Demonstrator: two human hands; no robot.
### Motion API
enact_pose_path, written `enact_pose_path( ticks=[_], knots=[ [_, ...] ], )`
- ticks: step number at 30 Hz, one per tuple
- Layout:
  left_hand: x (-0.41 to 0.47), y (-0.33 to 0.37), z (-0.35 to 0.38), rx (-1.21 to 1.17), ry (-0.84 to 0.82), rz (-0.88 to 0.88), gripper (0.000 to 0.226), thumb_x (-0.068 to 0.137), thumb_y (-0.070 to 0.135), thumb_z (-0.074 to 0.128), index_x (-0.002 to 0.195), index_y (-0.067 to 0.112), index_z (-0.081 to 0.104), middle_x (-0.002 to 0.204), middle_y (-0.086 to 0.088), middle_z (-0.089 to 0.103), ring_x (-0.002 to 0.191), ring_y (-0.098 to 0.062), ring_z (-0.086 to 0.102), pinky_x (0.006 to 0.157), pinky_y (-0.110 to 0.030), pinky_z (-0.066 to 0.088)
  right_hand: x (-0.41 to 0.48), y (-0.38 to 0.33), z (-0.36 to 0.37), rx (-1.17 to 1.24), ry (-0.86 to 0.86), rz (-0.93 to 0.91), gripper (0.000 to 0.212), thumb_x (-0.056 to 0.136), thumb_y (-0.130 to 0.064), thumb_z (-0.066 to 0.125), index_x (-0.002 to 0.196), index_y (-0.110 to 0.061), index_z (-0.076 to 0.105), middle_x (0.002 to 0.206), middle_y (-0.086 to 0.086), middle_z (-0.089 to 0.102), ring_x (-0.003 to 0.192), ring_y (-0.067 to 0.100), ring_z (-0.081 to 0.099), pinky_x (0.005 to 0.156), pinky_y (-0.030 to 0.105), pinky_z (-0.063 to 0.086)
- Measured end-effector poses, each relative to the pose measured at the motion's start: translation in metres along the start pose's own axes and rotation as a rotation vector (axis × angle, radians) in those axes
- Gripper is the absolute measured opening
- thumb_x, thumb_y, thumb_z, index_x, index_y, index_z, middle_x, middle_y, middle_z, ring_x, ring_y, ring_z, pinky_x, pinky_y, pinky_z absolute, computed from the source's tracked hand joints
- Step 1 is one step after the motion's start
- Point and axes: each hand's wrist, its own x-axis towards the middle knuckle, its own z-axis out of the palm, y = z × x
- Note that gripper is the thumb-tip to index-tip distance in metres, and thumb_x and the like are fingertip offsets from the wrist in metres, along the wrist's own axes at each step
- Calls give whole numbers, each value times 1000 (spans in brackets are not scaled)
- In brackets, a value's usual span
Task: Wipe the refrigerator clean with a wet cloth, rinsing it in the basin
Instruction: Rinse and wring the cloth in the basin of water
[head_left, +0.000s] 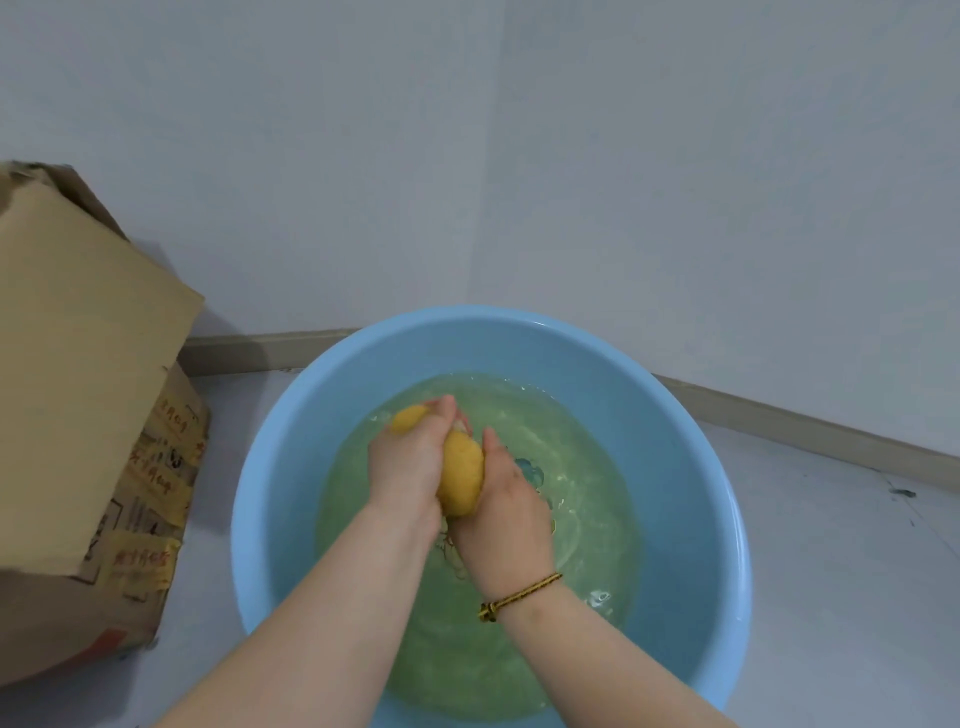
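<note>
1. Cloth (460, 478): yellow, bunched into a roll, held over the middle of the basin (691, 447), above the greenish water (582, 467).
2. Long axis: runs from the basin's near side toward its far-left side.
3. Left hand (410, 462) is curled round the far end and right hand (511, 499) round the near end.
4. Judgement: wringing step, so counter-twist along that axis.

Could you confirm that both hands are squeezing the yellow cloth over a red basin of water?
Not quite: the head view shows the basin is blue, not red. The left hand and right hand do squeeze the yellow cloth over it.
</note>
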Motion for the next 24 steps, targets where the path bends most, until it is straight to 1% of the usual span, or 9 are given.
enact_pose_path(
  ticks=[3, 5, 7, 13, 15, 18, 20, 22, 24],
  knots=[
    [-11, 14, 6, 52, -36, 174, 42, 84, 26, 60, 43, 19, 55, 55, -2, 58, 52, -13, 54, 59, -26, 46, 7, -6, 0, 296, -96, 147, 52, 81, -13, 59, 131, -17, 44, 107, 7, 66, 96, 24, 62, 79, 28, 49],
    [-12, 18, 5, 44, -91, 201, 53, 85, 29, 57, 34, 18, 50, 46, 1, 58, 48, -12, 53, 56, -23, 46, 11, -8, -3, 436, -176, 162, 29, 77, -7, 63, 101, -20, 56, 82, 1, 63, 72, 17, 60, 64, 22, 48],
    [-11, 20, 3, 28, -169, 191, 57, 88, 28, 52, 32, 19, 45, 38, 2, 54, 43, -10, 52, 52, -20, 45, 13, -6, -4, 563, -270, 191, 30, 74, -2, 65, 76, -26, 49, 66, -5, 54, 58, 8, 51, 56, 18, 44],
    [-15, 20, 5, -15, -337, 102, 54, 88, 22, 48, 34, 18, 41, 36, 1, 49, 39, -10, 51, 45, -12, 43, 15, 5, -14, 855, -578, 248, 27, 55, 1, 71, 62, -15, 51, 43, -10, 51, 41, 4, 46, 39, 15, 35],
    [-15, 19, 2, -48, -421, 37, 49, 80, 28, 53, 33, 19, 43, 37, 2, 49, 41, -10, 53, 51, -17, 46, 17, 6, -23, 670, -652, 199, 29, 65, 1, 72, 61, -16, 49, 50, -4, 48, 46, 7, 44, 42, 16, 35],
    [-13, 28, -9, -144, -669, -72, 42, 49, 46, 78, 34, 18, 50, 40, 3, 51, 51, -12, 61, 66, -24, 53, 20, 6, -40, 110, -496, -75, 15, 78, -10, 66, 75, -18, 53, 69, 2, 56, 60, 11, 49, 56, 17, 37],
    [-11, 34, -14, -266, -749, -140, 40, 31, 42, 88, 42, 17, 59, 46, 1, 57, 58, -16, 66, 71, -28, 56, 21, 12, -49, -132, -289, -276, 14, 82, -18, 61, 93, -10, 61, 84, 7, 67, 73, 20, 61, 62, 22, 43],
    [-8, 35, -13, -303, -670, -222, 47, 30, 35, 90, 64, 12, 66, 65, -5, 66, 63, -18, 69, 67, -32, 57, 28, 27, -51, -260, -44, -526, 11, 74, -15, 59, 79, -7, 65, 69, 7, 67, 61, 24, 64, 58, 26, 45],
    [-9, 33, -12, -97, -675, -336, 72, 28, 38, 90, 89, 13, 63, 84, -7, 69, 71, -18, 70, 60, -33, 59, 37, 37, -52, -271, 139, -754, 9, 64, -8, 64, 72, -6, 65, 62, 7, 65, 55, 22, 64, 64, 25, 43]
  ],
)
